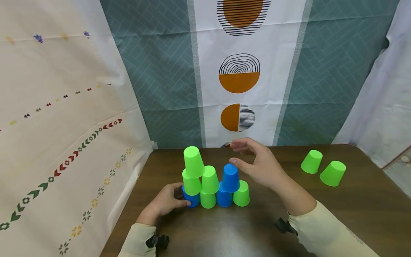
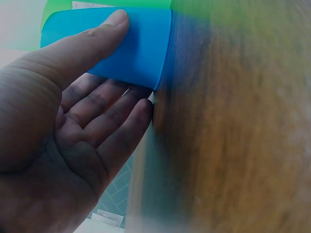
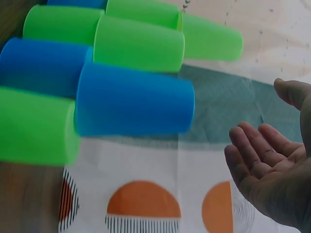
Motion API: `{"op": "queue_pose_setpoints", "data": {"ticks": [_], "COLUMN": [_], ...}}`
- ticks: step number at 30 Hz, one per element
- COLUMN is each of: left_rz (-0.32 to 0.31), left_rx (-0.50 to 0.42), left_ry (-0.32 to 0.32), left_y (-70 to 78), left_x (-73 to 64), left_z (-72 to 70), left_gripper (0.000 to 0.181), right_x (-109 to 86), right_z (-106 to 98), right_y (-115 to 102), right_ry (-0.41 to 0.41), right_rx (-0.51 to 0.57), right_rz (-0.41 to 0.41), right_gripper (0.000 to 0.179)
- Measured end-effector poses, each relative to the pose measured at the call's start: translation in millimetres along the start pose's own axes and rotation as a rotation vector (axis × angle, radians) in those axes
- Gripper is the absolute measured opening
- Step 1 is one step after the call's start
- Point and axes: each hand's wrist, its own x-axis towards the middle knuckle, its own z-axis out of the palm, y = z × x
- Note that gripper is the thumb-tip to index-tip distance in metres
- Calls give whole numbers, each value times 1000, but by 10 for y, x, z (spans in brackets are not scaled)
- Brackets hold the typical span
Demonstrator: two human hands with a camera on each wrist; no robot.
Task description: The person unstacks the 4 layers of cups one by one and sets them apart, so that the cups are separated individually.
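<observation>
Upside-down plastic cups stand stacked in a pyramid. Its bottom row runs blue, green (image 1: 208,201), blue (image 1: 224,198), green (image 1: 242,194). Above it sit two green cups (image 1: 210,180) and, at the right end, a blue cup (image 1: 231,178); one green cup (image 1: 193,161) tops the left side. My left hand (image 1: 168,200) holds the bottom-left blue cup (image 2: 133,46), thumb on its near side and fingers on the far side, partly hidden. My right hand (image 1: 258,164) hovers just right of the upper blue cup, apart from it, fingers extended with nothing in them.
Two more green cups (image 1: 311,161) (image 1: 333,173) stand upside down toward the back right of the brown wooden table (image 1: 199,235). A patterned curtain (image 1: 160,71) hangs behind the table, and a light embroidered cloth (image 1: 64,107) lines the left side.
</observation>
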Motion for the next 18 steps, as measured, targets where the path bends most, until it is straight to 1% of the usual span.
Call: {"op": "queue_pose_setpoints", "data": {"ticks": [2,6,11,18], "left_rz": [-2,-5,-13,-15], "left_rx": [2,1,-3,-14], "left_ry": [2,2,0,-5], "left_y": [2,6,4,-3], "left_x": [0,-2,3,4], "left_z": [-1,-2,1,1], "left_gripper": [64,64,62,61], "right_x": [51,135,231,349], "right_z": [84,227,398,589], "right_y": [-51,-129,-198,-307], "right_ry": [-32,-69,-116,-160], "right_rx": [18,45,-1,-46], "right_rz": [-4,-14,-30,5], "right_gripper": [52,54,56,65]}}
